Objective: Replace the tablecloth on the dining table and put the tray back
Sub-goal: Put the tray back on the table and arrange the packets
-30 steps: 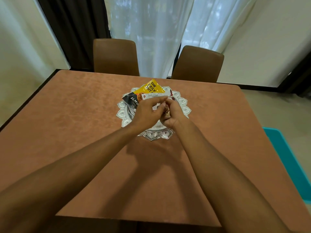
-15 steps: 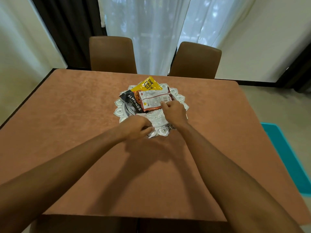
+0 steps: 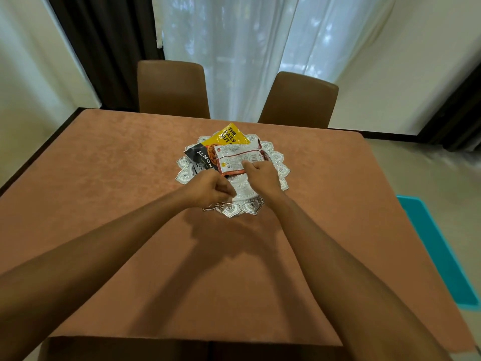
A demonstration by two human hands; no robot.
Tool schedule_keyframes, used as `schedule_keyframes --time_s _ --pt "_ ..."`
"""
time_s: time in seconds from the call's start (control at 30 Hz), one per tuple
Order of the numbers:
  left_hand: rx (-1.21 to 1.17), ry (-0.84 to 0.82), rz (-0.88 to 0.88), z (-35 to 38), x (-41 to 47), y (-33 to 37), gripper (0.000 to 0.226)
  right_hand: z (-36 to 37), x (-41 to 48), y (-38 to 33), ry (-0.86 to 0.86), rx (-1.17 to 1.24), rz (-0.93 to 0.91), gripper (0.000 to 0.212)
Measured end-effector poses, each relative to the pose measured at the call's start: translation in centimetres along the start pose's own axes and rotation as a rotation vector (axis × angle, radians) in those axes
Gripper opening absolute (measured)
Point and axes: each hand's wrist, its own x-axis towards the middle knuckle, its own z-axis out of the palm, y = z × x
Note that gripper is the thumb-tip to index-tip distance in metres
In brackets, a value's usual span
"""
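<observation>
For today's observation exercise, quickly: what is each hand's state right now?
Left hand: closed, fingers curled, nothing seen inside.
Right hand: pinching the white-and-red snack packet.

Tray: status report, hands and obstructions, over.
Left hand curled above tray, nothing seen held. Right hand on white packet, grip unclear. Tray sits mid-table on brown tablecloth. Nothing blocking.

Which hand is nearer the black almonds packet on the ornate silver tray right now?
Left. The left hand is just short of the near end of the black almonds packet; the right hand is farther right, on the white-and-red packet.
</observation>
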Motion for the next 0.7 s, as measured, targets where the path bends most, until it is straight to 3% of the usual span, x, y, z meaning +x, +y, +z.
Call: schedule_keyframes --time_s 0.2,0.37,0.47,0.6,0.7 --pt "-0.465 0.387 0.008 1.3 2.1 4.1 0.019 -0.1 -0.6 -1.4 -0.137 0.815 0.489 0.038" --pt "-0.347 0.415 0.052 2.9 3.8 5.5 0.026 -1.2 -0.3 -1.1 -0.231 1.313 0.672 0.031" --pt "-0.330 0.365 0.061 3.3 3.9 5.2 0.040 -1.7 0.1 -0.2 -0.212 1.380 0.691 0.038" --pt "-0.273 0.353 0.031 2.9 3.3 3.6 0.035 -2.5 0.8 0.2 -0.200 1.248 0.647 0.045" --pt "0.039 0.081 -0.020 3.0 2.3 1.6 0.043 -2.7 0.7 0.3 -0.105 0.919 0.535 0.043"
